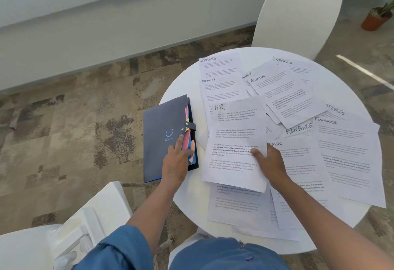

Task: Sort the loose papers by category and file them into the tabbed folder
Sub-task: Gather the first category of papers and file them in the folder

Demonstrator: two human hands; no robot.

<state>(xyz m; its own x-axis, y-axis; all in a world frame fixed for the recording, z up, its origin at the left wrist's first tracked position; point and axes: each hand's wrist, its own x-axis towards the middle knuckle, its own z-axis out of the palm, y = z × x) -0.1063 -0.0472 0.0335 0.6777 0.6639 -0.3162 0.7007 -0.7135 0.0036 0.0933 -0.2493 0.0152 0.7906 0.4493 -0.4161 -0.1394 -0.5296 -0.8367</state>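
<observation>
Landmark: round white table (264,246), strewn with hand-labelled sheets.

Dark tabbed folder (166,139) lies at the table's left edge, its outer half hanging past the rim over the carpet. Coloured tabs (187,135) show along its table-side edge; snap strap (191,125) looks unfastened.

Risks, as judged: pressing or pulling on the overhanging folder could tip it off the table's left rim. The HR sheet (234,141), at table centre-left, overlaps several others; dragging it could carry an ADMIN sheet (298,171) along and mix categories. Sheets on the table's near and right edges jut past the rim and could slide off if brushed.

Left hand (175,163): fingers spread and open, tips resting on the folder cover and among the tabs; gripping nothing.

Right hand (270,163): at the HR sheet's right edge, thumb (257,152) on top of the page, other fingers seemingly beneath it — a light pinch, not a closed fist.
</observation>
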